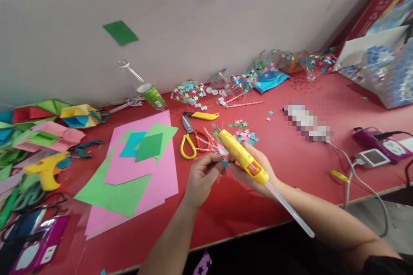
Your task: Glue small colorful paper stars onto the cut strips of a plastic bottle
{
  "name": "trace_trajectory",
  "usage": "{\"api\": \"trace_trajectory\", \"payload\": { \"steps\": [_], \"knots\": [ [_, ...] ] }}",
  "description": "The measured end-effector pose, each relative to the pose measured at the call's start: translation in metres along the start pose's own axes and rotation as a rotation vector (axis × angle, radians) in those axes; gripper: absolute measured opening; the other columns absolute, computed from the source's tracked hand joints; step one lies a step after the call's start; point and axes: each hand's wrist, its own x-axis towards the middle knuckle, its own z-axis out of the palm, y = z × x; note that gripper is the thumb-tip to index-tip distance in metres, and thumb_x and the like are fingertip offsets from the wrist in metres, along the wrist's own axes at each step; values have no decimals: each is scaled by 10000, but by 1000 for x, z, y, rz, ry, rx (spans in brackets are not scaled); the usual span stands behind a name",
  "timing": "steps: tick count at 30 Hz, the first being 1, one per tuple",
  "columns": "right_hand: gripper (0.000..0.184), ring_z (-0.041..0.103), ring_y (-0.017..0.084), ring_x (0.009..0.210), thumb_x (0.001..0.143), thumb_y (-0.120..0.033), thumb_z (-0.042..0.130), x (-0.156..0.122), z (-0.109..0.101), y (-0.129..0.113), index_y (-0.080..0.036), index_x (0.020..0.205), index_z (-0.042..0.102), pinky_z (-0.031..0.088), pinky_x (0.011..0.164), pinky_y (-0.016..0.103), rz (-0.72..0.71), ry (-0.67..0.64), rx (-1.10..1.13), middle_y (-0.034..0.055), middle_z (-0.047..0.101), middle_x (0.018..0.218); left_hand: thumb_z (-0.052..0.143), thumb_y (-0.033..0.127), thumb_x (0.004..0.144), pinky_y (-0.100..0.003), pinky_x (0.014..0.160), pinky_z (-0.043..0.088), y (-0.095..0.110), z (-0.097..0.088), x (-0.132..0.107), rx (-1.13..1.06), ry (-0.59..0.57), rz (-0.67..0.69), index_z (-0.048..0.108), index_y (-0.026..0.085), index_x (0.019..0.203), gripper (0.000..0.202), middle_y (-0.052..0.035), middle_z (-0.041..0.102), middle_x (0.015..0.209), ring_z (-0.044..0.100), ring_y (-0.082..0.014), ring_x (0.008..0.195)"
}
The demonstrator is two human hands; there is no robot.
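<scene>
The left hand (201,180) is closed in a pinch, thumb and fingers gripping a small teal star-shaped piece (225,163) near the front edge of the red tabletop (213,219). The right hand (266,165) is wrapped around a yellow plastic glue gun with a metal nozzle (237,148), though the gun's body hides part of that grip; its fingertips come close to the star – whether they touch it, I cannot tell. A translucent glue stick (290,209) juts from the gun's rear, back over the right forearm, while the nozzle points away from the person, towards scissors with one yellow and one red loop handle (188,146). Just beyond the gun lies a loose scatter of pink, green and blue stars (242,124). A yellow-handled cutter (203,115) lies just past the scissors. To the left, pink and green paper sheets (129,197) overlap in a stack; by the pale wall stands a clear rounded ornament dotted with coloured stars (188,92).
</scene>
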Motion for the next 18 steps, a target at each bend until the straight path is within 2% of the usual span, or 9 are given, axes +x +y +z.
{"api": "trace_trajectory", "payload": {
  "steps": [4,9,14,18],
  "knots": [
    [196,583,132,662,785,-330,637,0,1,-1,-219,769,476,502,619,272,64,-19,124,-21,587,738,646,318,815,-193,457,383,-5,-2,0,-146,-41,-94,655,175,781,148,-5,619,608,461,-75,483],
    [158,601,133,707,813,-315,641,-1,3,7,-213,803,521,523,665,284,41,-51,217,-15,618,782,665,309,786,-204,469,394,-2,-3,0,-161,-61,-79,645,173,755,141,-7,617,602,485,-86,501],
    [203,596,141,674,788,-344,664,-2,2,2,-219,777,505,520,623,285,87,-19,146,-15,597,760,656,288,783,-217,469,405,-3,-4,1,-146,-65,-37,653,185,749,109,-13,629,627,499,-97,512],
    [191,618,154,713,818,-364,640,1,-4,-7,-215,771,532,538,687,307,40,-30,68,-1,617,768,652,294,798,-227,468,403,-5,-9,-1,-57,-63,6,664,184,722,133,-21,620,632,508,-106,517]
  ]
}}
